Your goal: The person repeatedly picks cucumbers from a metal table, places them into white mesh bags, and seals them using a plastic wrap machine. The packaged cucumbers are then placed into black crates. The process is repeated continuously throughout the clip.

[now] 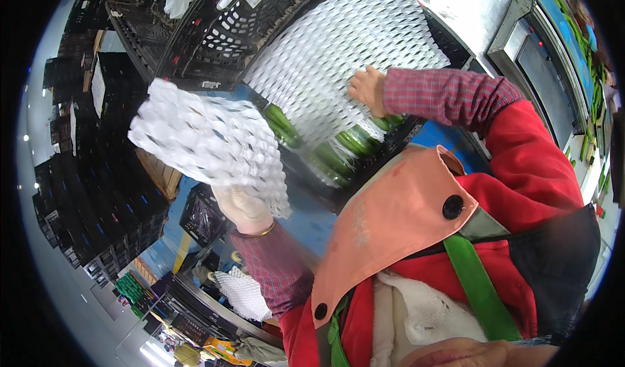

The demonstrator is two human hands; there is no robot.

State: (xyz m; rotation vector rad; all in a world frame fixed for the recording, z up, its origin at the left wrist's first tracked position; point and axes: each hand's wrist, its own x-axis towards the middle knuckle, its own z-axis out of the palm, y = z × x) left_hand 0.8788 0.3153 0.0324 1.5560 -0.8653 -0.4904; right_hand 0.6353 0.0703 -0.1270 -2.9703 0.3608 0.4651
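Wrapped cucumbers lie in a black plastic crate before me, with a sheet of white foam netting spread over most of them. On top of that sheet rests my right hand, its fingers bent against the netting; whether it grips the mesh I cannot tell. My left hand is raised beside the crate and holds the near end of a second, bunched piece of white foam netting. The fingertips of the left hand are hidden behind that netting.
Black perforated crates stand beyond the filled one. Tall stacks of black crates rise at the left. A metal-framed machine, probably a scale, stands at the right, near green vegetables. Another black crate sits on the blue floor.
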